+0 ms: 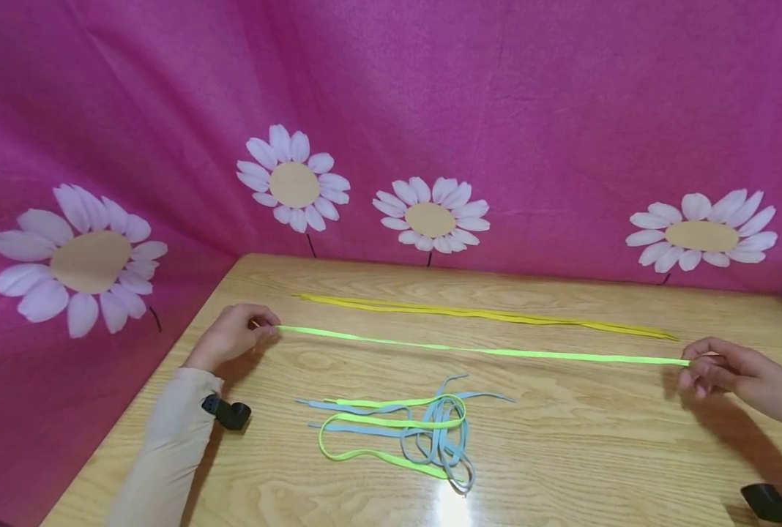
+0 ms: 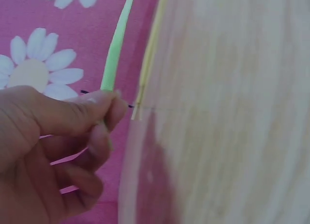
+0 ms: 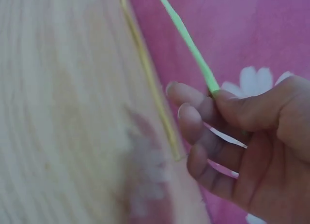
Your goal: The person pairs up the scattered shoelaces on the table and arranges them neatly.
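Hands status?

Both grasping. Left hand [image 1: 229,337] pinches one end of a neon green lace [image 1: 549,356] between thumb and index finger. Right hand [image 1: 740,369] pinches the other end the same way. Remaining fingers loosely bent on both.

Where's that lace exactly?

Stretched nearly straight from hand to hand, side to side over the worktop [image 1: 582,439]. Looks taut. In the head view it runs between the yellow strands [image 1: 483,315] on the far side and a loose pile on the near side.

Yellow: one lace or two?

Can't tell. Strands lie alongside each other near the far edge, roughly parallel to the held lace, right-hand ends close to the right hand.

And the pile?

Pale blue laces [image 1: 438,443] tangled in loops, ends poking out left and right. Loose green lace [image 1: 397,422] winds across them in wide bends. All resting on the worktop, well apart from both hands.

Surroundings?

Black gadget [image 1: 228,412] at the cuff of the left sleeve [image 1: 167,439]. Pink cloth [image 1: 529,110] with white daisies [image 1: 430,218] behind and to the left.
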`<action>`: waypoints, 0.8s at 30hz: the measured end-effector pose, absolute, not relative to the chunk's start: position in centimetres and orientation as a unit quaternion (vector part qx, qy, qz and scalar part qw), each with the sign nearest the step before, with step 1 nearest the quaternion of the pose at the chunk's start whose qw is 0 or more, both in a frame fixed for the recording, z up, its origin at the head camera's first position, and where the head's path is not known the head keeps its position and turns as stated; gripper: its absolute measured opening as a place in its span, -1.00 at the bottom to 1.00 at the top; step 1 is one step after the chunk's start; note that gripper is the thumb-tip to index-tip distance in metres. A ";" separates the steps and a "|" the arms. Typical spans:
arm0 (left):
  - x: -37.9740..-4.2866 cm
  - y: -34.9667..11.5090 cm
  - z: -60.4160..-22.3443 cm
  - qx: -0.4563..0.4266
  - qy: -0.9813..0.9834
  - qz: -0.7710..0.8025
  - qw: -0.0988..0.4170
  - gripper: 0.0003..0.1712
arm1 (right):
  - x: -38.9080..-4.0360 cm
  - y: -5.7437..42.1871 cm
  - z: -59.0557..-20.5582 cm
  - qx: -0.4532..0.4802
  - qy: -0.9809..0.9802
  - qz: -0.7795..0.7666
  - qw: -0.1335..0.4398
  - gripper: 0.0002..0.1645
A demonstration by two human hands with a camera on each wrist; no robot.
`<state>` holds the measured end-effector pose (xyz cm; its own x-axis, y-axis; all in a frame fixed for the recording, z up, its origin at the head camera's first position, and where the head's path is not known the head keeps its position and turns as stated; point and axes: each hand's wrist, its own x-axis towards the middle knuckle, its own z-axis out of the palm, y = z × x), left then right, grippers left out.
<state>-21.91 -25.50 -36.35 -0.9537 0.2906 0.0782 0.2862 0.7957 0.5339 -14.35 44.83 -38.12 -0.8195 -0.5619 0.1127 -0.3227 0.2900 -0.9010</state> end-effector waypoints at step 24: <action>-22.8 -24.5 -38.5 0.045 0.946 0.322 -0.003 -0.85 | -14.5 42.7 -40.9 -0.031 0.963 -0.261 -0.056 -0.70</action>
